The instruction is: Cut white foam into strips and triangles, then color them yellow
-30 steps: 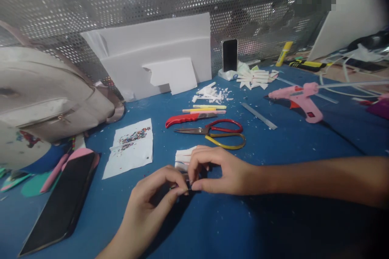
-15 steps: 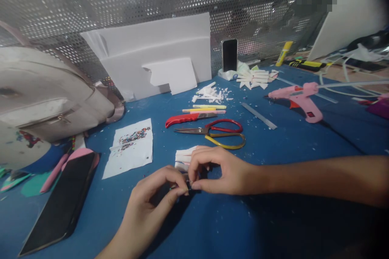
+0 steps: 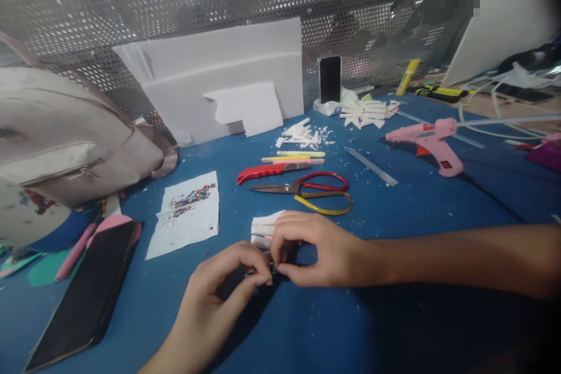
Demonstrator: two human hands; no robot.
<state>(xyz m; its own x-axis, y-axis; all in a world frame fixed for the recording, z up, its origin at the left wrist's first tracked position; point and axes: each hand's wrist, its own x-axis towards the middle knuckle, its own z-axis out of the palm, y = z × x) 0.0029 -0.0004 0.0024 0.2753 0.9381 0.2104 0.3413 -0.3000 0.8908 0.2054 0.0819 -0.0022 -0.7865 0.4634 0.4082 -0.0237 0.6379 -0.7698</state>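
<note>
Where the two hands meet, at the lower middle of my view, the left hand point(image 3: 228, 280) has thumb and forefinger pinched together. Right hand point(image 3: 322, 245): same pinch, tips just beside the left's. Between them I make out a small dark piece point(image 3: 273, 269), gripped from both sides as far as I can see. Fingers cover most of it; its shape I cannot tell. It sits low over the blue table point(image 3: 372, 327), on the near side of a white striped piece point(image 3: 263, 222), partly covered by the right hand. Whether that hand touches it, I cannot tell.

Beyond the hands: scissors point(image 3: 287, 189), one loop red, one yellow, blades pointing left. Behind those, a red-handled knife point(image 3: 260, 172) near some yellow and pink sticks point(image 3: 298, 158). Left of the knife, a white sheet point(image 3: 197, 232) bearing multicoloured bits. Far right, I note a pink glue gun point(image 3: 440, 143) lying on its side.
</note>
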